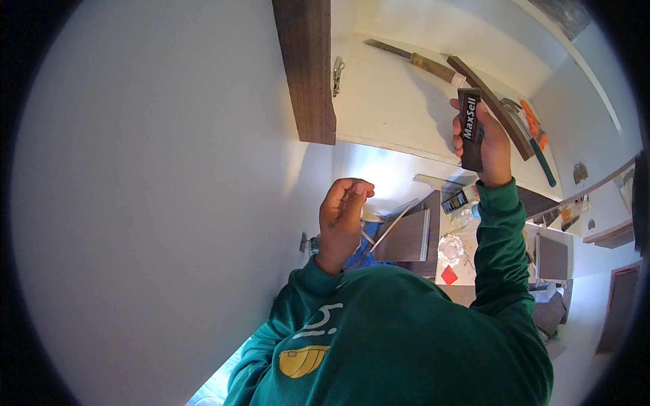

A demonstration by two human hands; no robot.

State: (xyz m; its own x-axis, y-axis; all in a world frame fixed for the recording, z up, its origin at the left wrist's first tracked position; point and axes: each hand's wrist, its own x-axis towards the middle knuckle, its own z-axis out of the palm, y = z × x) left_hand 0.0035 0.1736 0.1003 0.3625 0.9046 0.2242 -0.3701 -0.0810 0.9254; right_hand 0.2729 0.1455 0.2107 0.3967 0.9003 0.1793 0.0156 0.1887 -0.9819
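Observation:
My right hand (491,145) grips a dark rectangular tube or block (471,154) with a printed side, held upright over the white cabinet shelf (393,115). Near it on the shelf lie a wooden-handled blade tool (430,66), a dark brown wooden strip (511,125), a hammer-like tool with a green handle (542,162) and an orange-handled tool (530,118). My left hand (344,215) is raised just below the shelf's front edge, its fingertips pinched together; whether something small is between them I cannot make out.
A dark wooden side panel with a hinge (302,81) borders the shelf. A large pale panel (149,189) fills the left side. Below are brown boards (401,240), crumpled foil (451,249), a bottle (462,218) and a blue cloth (355,254). More shelving (606,233) curves along the right.

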